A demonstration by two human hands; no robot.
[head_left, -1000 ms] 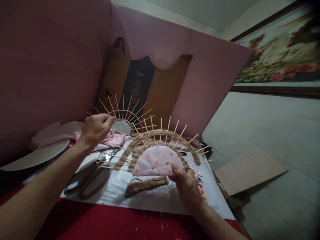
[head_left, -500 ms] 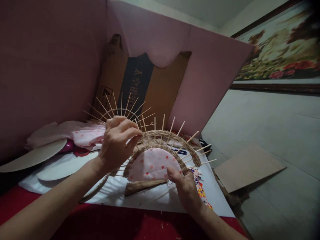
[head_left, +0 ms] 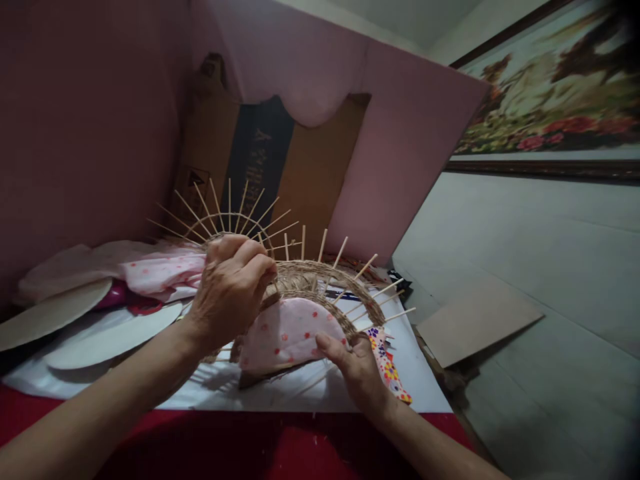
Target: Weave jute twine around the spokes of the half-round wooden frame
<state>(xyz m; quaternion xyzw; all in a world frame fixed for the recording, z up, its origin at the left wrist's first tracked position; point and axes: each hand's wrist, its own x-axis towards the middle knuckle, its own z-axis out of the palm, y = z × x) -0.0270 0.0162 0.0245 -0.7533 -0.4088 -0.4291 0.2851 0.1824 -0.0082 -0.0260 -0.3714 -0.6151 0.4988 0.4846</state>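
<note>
My right hand [head_left: 357, 367] grips the lower right of a half-round woven piece, thumb on its pink dotted fabric [head_left: 290, 333] and fingers behind. Brown twine bands [head_left: 345, 273] arch around the fabric, with thin wooden sticks [head_left: 341, 250] fanning out through them. At the upper left of the arch my left hand [head_left: 237, 280] is closed in a pinch on the twine; its fingertips partly hide the strand. Just behind that hand stands a second fan of sticks [head_left: 230, 197] with a thin arched band.
White oval boards [head_left: 115, 337] and crumpled pink cloth [head_left: 165, 273] lie to the left. A flowered strip [head_left: 390, 373] rests right on the white sheet [head_left: 425, 393], which lies over red cloth [head_left: 300, 443]. Behind rises a pink panel [head_left: 400, 133] with cardboard [head_left: 320, 160].
The view has shifted slightly, so everything appears further left. The woven piece is tilted a little differently, its fabric now covering more of the lower edge. Both hands keep their places on it.
</note>
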